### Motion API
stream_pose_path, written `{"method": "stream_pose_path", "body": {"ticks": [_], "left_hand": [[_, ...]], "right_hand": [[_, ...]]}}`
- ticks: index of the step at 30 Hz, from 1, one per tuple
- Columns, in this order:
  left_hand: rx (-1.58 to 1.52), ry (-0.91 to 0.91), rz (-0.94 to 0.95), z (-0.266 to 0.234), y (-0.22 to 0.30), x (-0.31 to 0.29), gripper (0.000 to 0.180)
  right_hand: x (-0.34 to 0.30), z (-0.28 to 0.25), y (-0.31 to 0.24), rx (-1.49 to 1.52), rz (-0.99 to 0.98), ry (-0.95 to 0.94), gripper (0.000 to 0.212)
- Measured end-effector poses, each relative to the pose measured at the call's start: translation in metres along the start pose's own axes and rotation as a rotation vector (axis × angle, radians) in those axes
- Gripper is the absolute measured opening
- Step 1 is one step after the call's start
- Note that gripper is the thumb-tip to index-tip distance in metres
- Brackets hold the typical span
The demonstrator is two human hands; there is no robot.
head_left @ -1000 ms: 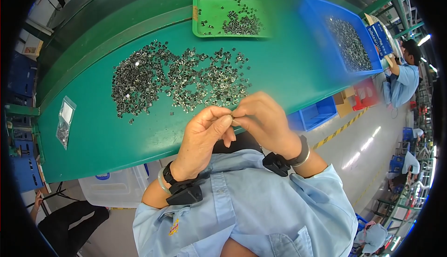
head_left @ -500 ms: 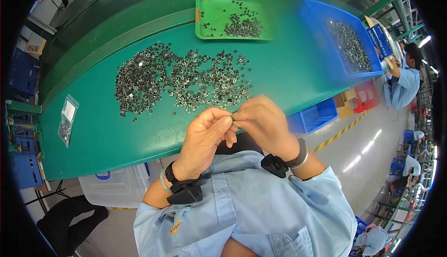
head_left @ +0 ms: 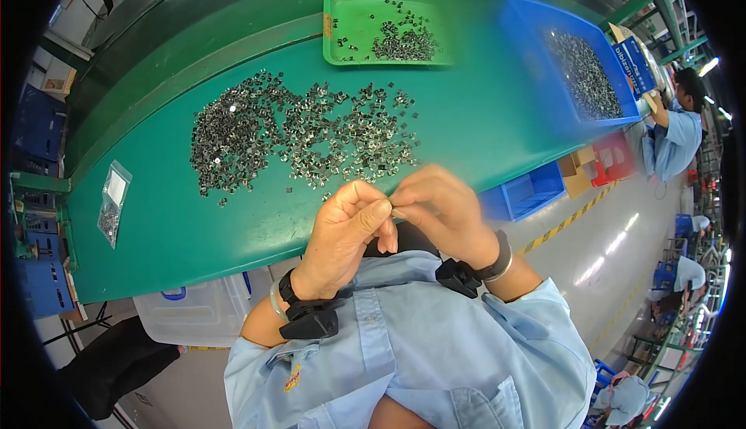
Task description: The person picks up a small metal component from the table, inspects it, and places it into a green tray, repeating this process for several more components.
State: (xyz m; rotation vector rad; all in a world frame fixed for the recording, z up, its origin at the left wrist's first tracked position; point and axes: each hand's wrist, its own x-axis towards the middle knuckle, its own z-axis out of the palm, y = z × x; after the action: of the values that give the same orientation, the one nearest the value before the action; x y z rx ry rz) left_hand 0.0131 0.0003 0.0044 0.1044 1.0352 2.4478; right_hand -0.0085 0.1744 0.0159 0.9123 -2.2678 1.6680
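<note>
Left hand [head_left: 342, 231] and right hand [head_left: 447, 215] met in narrow grips, apparently on a tiny dark piece [head_left: 391, 203], mostly hidden; small silver-black metal parts [head_left: 299, 126] lay toward ten o'clock on the green table [head_left: 256, 235]. Fingertip handling seemed in hand, calling next for a steady pinch

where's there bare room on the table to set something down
Bare tabletop shows between the plastic bag and the loose parts, and between those parts and the blue bin. Crowded mid-table, where parts reach toward the left hand and right hand.
</note>
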Motion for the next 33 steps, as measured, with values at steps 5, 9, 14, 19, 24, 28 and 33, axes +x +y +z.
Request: {"method": "stream_pose_path", "body": {"ticks": [5,9,14,19,24,28,33], "left_hand": [[0.101,0.057,0.016,0.003,0.002,0.000,0.015],[-0.050,0.048,0.006,0.006,-0.001,0.001,0.016],[-0.178,-0.013,-0.012,0.003,-0.007,0.001,0.017],[-0.208,-0.022,-0.030,0.001,-0.006,0.002,0.016],[-0.112,-0.055,-0.041,-0.003,-0.001,0.002,0.016],[0.051,0.048,-0.071,-0.001,0.003,-0.001,0.013],[0.073,0.047,-0.080,0.002,0.000,0.001,0.015]], "right_hand": [[0.003,-0.003,0.001,-0.134,-0.093,-0.020,0.019],[0.003,-0.002,0.001,-0.063,-0.059,0.010,0.016],[0.001,0.000,0.000,-0.009,-0.030,0.011,0.015],[0.002,-0.002,0.000,-0.027,-0.044,-0.020,0.016],[0.002,-0.004,0.000,-0.024,-0.030,-0.052,0.015],[0.002,-0.006,0.000,-0.040,-0.025,-0.094,0.014],[0.000,-0.009,0.004,-0.029,0.015,-0.094,0.015]]}}
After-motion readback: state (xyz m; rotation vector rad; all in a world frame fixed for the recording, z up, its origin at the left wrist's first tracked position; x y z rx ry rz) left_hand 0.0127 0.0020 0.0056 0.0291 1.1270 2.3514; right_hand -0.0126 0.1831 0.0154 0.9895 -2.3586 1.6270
